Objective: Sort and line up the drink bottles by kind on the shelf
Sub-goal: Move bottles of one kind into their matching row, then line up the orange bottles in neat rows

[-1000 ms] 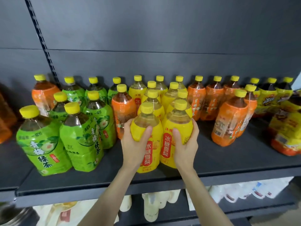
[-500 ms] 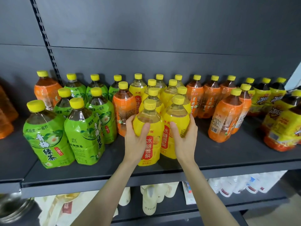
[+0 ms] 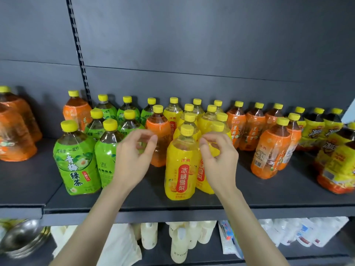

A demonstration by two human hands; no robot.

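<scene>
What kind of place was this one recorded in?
Most likely a shop aisle or stockroom: a dark metal shelf hung on a slotted upright, dozens of identical drink bottles grouped by label colour, and more packaged goods on the level below.

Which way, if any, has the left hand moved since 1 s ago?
Yes: left hand is off the front yellow bottle, shifted left toward the orange bottle.
</scene>
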